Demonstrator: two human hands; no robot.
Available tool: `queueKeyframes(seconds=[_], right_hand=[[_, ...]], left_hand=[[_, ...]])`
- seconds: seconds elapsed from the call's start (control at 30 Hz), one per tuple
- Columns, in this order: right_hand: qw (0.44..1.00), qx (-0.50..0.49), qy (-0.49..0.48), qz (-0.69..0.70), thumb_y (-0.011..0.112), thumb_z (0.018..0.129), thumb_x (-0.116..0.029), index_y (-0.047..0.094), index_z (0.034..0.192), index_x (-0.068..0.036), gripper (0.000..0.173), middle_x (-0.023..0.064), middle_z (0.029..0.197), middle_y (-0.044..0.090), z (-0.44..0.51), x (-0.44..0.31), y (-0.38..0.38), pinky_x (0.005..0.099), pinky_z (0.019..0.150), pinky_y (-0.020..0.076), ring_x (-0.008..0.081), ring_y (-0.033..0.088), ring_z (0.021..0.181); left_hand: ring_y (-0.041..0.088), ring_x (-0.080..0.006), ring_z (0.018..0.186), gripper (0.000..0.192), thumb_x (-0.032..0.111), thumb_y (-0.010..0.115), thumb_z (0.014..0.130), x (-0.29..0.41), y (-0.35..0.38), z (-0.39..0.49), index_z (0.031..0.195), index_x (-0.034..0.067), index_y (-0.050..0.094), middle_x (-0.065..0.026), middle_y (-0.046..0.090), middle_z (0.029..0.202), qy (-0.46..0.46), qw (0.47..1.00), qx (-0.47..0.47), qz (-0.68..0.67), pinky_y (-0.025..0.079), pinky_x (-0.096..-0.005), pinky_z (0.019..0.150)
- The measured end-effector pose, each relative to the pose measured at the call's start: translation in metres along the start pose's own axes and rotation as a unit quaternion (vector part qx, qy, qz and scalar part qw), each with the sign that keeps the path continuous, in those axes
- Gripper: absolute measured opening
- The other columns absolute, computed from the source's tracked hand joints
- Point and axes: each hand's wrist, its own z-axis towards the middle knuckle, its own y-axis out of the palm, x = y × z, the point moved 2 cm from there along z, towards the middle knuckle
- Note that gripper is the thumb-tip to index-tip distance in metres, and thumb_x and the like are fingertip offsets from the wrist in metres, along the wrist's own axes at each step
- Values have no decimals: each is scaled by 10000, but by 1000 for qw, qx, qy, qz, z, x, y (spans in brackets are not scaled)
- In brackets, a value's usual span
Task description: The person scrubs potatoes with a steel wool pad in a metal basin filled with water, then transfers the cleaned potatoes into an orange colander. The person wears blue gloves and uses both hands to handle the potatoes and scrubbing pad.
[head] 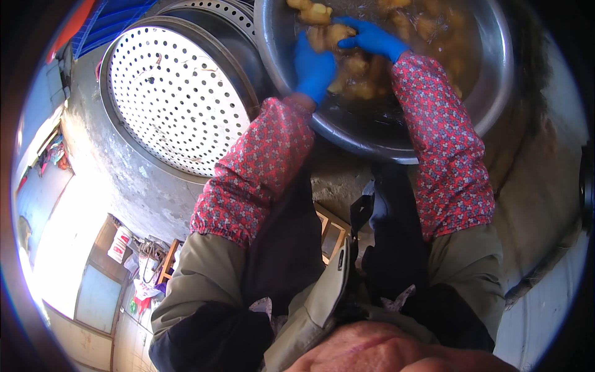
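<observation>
Before me a large stainless steel basin [497, 60] holds brownish water and several knobbly yellow root pieces that look like ginger. My right hand [374, 39], in a blue glove, has its thumb and fingers around one end of a root piece [332, 36]. At the other end of that piece is my left hand [315, 67], also gloved in blue; whether it grips the piece or only touches it is unclear. Another yellow root piece [315, 13] lies just beyond the hands. More roots [358, 88] sit below them, blurred by the water.
Left of the basin, a round steamer tray [176, 97] with a perforated bottom leans on its side, with another behind it. A blue plastic crate [109, 23] stands at the upper left. Wooden furniture [332, 228] shows below the basin on the concrete floor [153, 200].
</observation>
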Motion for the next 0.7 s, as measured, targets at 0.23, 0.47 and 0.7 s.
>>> queueKeyframes(seconds=[0.23, 0.47, 0.7], right_hand=[[994, 14, -8, 111, 791, 878, -210, 521, 1514, -149, 694, 140, 1448, 598, -58, -26, 0, 448, 1175, 423, 303, 550, 1363], [977, 142, 39, 155, 757, 934, -265, 542, 1497, -130, 618, 121, 1402, 636, -111, -35, 7, 420, 1131, 469, 274, 605, 1296], [976, 157, 35, 148, 639, 1008, -465, 644, 1399, -119, 522, 161, 1264, 710, -138, -59, 21, 416, 1034, 520, 281, 669, 1191]], left_hand=[[696, -352, 1109, 622, 181, 677, 847, -11, 8, 0, 1418, -31, 552, -257, 686, 1239, -42, 996, -77, -26, 553, -421, 943], [692, -207, 931, 516, 384, 622, 1010, 22, 13, -41, 1349, -5, 604, -131, 709, 1079, -29, 968, -197, -156, 572, -337, 826], [661, -132, 807, 465, 483, 494, 1072, 34, 9, -52, 1265, 82, 630, -49, 684, 980, -158, 917, -256, -263, 549, -257, 655]])
